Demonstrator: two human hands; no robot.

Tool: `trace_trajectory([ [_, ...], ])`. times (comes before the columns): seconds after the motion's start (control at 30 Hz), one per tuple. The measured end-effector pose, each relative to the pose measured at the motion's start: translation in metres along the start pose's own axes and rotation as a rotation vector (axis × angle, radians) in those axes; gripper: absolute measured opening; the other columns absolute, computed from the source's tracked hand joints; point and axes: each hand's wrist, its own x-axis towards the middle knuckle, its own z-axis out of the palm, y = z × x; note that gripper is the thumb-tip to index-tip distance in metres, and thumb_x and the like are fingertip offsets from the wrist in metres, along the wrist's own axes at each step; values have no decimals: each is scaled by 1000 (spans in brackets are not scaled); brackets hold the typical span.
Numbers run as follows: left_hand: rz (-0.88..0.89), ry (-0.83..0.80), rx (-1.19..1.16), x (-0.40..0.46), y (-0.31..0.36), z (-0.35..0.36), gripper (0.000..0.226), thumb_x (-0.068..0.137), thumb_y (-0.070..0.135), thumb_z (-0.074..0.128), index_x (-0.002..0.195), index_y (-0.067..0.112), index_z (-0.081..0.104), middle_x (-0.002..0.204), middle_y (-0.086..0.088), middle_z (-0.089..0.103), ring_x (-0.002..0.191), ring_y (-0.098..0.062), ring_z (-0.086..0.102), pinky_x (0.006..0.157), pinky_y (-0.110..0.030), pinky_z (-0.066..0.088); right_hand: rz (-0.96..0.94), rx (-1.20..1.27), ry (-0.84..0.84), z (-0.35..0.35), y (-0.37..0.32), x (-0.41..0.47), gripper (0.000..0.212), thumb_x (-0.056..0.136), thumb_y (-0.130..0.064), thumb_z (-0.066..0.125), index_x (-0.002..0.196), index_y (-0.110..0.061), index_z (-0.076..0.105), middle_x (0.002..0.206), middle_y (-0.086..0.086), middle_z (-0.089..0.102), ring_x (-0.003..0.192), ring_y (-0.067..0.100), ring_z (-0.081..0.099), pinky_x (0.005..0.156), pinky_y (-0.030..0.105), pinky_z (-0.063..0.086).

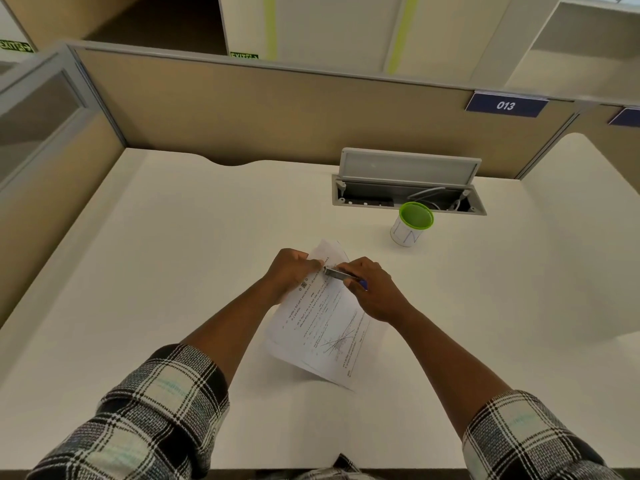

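1 stapler (336, 273), 1 doc (322, 327), 1 cup (408, 230)

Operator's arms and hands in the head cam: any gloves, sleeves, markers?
No gloves or markers: the left hand and right hand are bare, with no watch or band visible. The left sleeve and right sleeve are woven check in black, white and grey with faint teal lines, ending near the elbows.

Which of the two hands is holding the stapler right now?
The right hand grips the small silver-and-blue stapler; the left hand only pinches the top corner of the white printed paper sheets.
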Motion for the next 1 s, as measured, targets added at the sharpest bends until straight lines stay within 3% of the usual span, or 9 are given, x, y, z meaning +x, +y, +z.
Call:
trace_trajectory([
  [0.2,-19,6,9,-2,3,1,24,86,29,70,75,9,62,88,-20,74,71,-28,71,70,-35,57,7,28,26,-1,3,-2,32,97,-25,54,128,-29,57,117,-7,54,110,18,45,97,48,37],
  [0.37,-20,11,10,-1,5,2,26,86,32,69,81,8,61,89,-23,74,68,-28,70,69,-36,57,-61,23,102,-1,-2,-4,33,92,-17,59,120,-33,63,112,-13,56,108,11,42,88,29,22],
  [0.43,-18,23,21,-1,6,2,27,87,33,69,79,8,60,87,-23,73,66,-28,69,66,-35,57,-45,-34,86,1,-6,-4,34,93,-17,58,119,-37,61,115,-12,56,108,8,39,83,29,17],
  [0.53,-19,26,1,-1,6,0,28,88,33,68,77,9,62,87,-20,73,65,-26,69,65,-35,56,-14,-77,44,2,-8,-6,30,96,-20,51,123,-31,56,119,-8,54,109,13,41,89,33,18],
  [0.63,-15,-1,28,-2,6,-3,29,89,34,68,84,5,69,88,-18,75,71,-29,70,71,-39,57,-4,-4,30,3,-6,-13,20,101,-22,42,116,-21,54,107,-5,55,99,15,47,99,41,27],
  [0.73,-14,-23,76,-4,5,-4,26,87,27,72,94,2,72,92,-17,75,84,-34,72,78,-42,58,31,26,51,3,-6,-14,23,103,-34,37,109,-18,53,97,-8,52,86,12,47,96,47,38],
  [1.0,-17,-44,52,-9,4,-2,25,89,23,69,103,3,72,96,-17,75,87,-36,73,85,-52,58,-13,-22,170,11,1,-8,23,94,-41,54,111,-27,57,105,-12,54,101,11,49,88,34,24],
])
